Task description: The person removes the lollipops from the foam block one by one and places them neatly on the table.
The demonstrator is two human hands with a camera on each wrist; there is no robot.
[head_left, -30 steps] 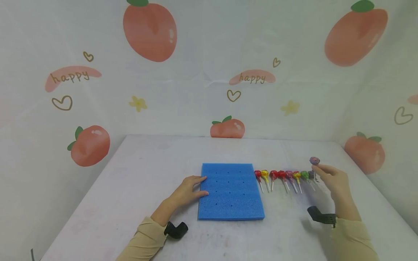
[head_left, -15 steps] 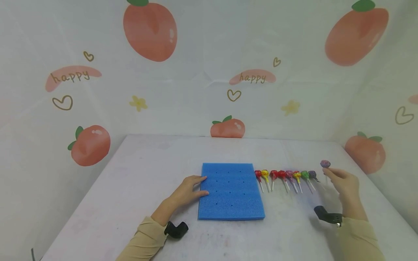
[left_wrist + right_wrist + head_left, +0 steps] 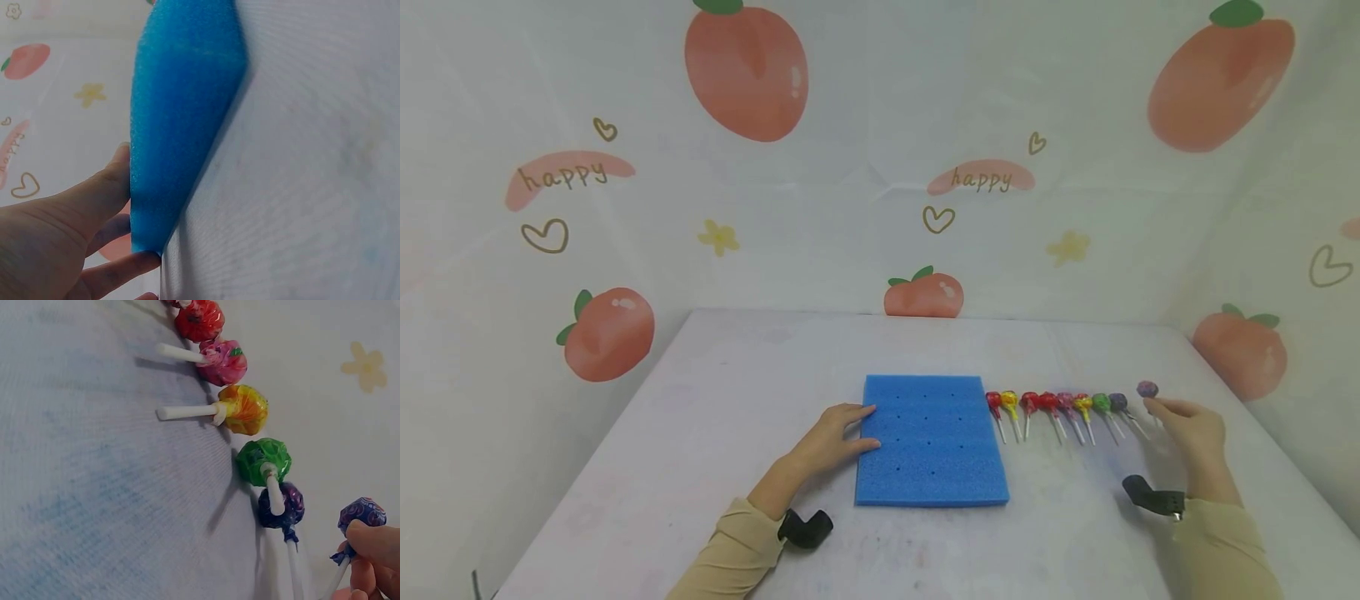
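A blue foam block (image 3: pixel 925 492) dotted with small holes lies on the table. My left hand (image 3: pixel 829 437) rests on its left edge, thumb and fingers extended; in the left wrist view the fingers (image 3: pixel 119 272) touch the block's side. At the right, my right hand (image 3: pixel 1191 429) pinches a purple-blue lollipop (image 3: pixel 362 514) just below its wrapped head, stick pointing down. To the left of that hand runs a row of several lollipops, among them a dark purple one (image 3: pixel 281 506), a green one (image 3: pixel 264 461) and a yellow one (image 3: pixel 244 409).
The lollipop row starts close to the block's right edge, where a red lollipop (image 3: pixel 993 400) lies. A white table (image 3: pixel 760 358) carries everything, with a fruit-print cloth (image 3: pixel 850 208) hanging behind it. Black wrist cameras sit under both wrists.
My right hand has moved right with the purple-blue lollipop, past the end of the row, then lowered it slightly. The left hand and the foam block stay where they were.
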